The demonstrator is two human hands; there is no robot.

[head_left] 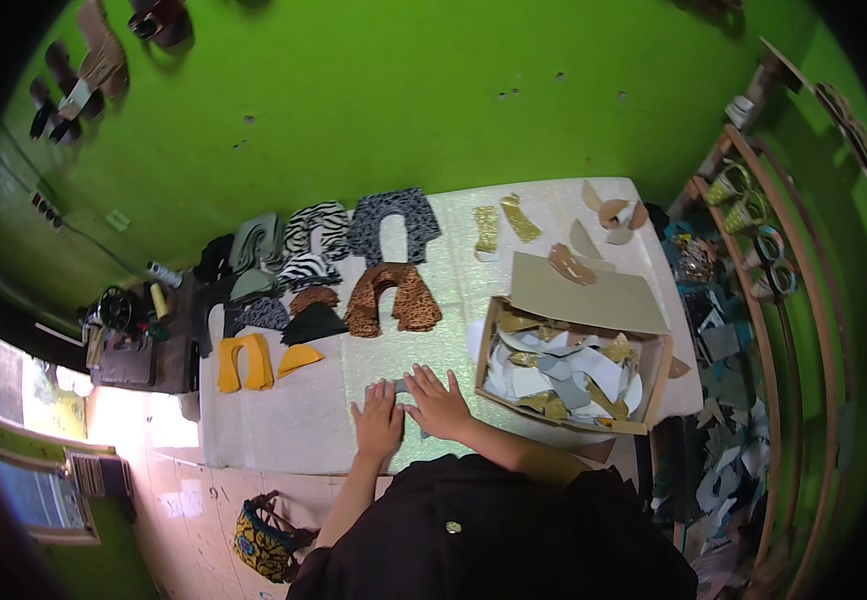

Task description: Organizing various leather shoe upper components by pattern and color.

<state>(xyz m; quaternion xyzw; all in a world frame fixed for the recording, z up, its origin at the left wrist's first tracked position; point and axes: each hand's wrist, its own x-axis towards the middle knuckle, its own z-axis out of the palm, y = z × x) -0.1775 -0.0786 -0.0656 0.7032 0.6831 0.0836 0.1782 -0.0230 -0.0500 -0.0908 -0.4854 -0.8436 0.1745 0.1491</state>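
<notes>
My left hand (378,420) lies flat, fingers spread, on a glittery pale sheet (423,300) that covers the table's middle. My right hand (438,402) presses down beside it, fingers apart. Between and under the two hands sits a small grey cut piece (400,386), mostly hidden. Neither hand grips anything. Just beyond the hands lies a brown leopard-print arch-shaped piece (391,297), and past it a grey animal-print arch piece (393,222).
A cardboard box (653,385) of gold, grey and white offcuts stands at the right. Zebra, black and yellow cut pieces (245,362) lie to the left. Gold strips (501,224) rest at the far side. A sewing machine (118,312) is far left, a wooden rack (768,330) at the right.
</notes>
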